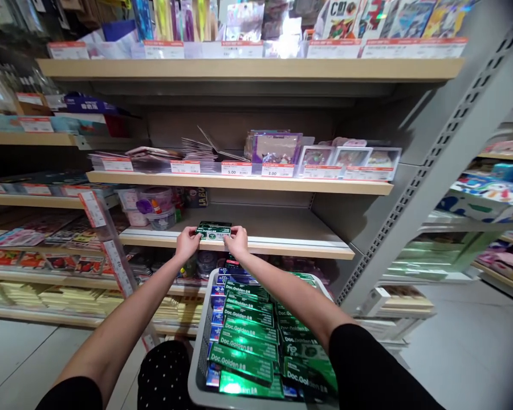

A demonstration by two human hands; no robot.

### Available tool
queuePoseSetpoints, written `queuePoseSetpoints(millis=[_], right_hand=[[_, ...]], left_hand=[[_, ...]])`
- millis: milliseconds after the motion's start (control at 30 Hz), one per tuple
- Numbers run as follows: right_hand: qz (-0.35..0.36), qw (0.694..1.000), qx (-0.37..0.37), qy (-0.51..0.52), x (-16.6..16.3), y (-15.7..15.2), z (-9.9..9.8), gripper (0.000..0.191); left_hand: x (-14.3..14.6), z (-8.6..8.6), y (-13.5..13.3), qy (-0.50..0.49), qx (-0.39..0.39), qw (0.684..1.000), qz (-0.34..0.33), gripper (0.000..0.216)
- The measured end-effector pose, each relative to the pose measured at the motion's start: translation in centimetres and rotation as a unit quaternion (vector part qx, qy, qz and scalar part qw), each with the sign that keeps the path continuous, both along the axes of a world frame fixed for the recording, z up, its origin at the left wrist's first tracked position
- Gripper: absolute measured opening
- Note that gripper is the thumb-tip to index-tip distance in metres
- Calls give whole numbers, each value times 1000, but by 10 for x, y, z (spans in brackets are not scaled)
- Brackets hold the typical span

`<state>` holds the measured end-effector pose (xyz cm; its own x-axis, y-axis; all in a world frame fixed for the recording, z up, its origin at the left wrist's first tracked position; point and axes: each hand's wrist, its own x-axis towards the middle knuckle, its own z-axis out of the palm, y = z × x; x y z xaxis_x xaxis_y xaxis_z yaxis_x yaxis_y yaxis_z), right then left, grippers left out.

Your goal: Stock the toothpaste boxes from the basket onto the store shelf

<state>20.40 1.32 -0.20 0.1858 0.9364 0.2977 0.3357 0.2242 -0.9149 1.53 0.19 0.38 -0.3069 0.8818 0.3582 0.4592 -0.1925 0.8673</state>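
We have both hands closed on a green pack [214, 229]: our left hand [188, 244] pinches its end at nine o'clock, our right hand [237, 242] the end at three. The pack is at the front edge of the shelf [277, 219]; whether it bears on the board, or is one box or several, we cannot tell.

Clock directions run from the pack. Toward five o'clock, below the shelf, we see a grey basket [200, 341] filled with green boxes [243, 336] printed "Doc.Golden", some overlapping, with blue boxes [217, 319] showing along its left side. Our right forearm passes above it. At ten o'clock, clear tubs [160, 210] sit on the same shelf. On the shelf above, we find thin packets [151, 152] at eleven, a purple-framed pack [277, 149] at one, and clear cases [350, 159] at two.
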Motion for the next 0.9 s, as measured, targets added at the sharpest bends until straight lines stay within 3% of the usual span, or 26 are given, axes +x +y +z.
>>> queuePoseSetpoints(millis=[167, 467, 700, 900], right_hand=[[-3, 999, -2, -50, -1, 8, -4, 29], [-18, 993, -10, -114, 9, 30, 1, 22], [-11, 994, 0, -104, 11, 40, -4, 22], [-7, 996, 5, -86, 11, 40, -6, 24]], left_hand=[[-3, -3, 11, 32, -4, 999, -2, 27], [-5, 12, 22, 35, -37, 999, -14, 22], [-8, 14, 28, -3, -47, 999, -23, 24], [-11, 5, 35, -14, -36, 999, -31, 23]])
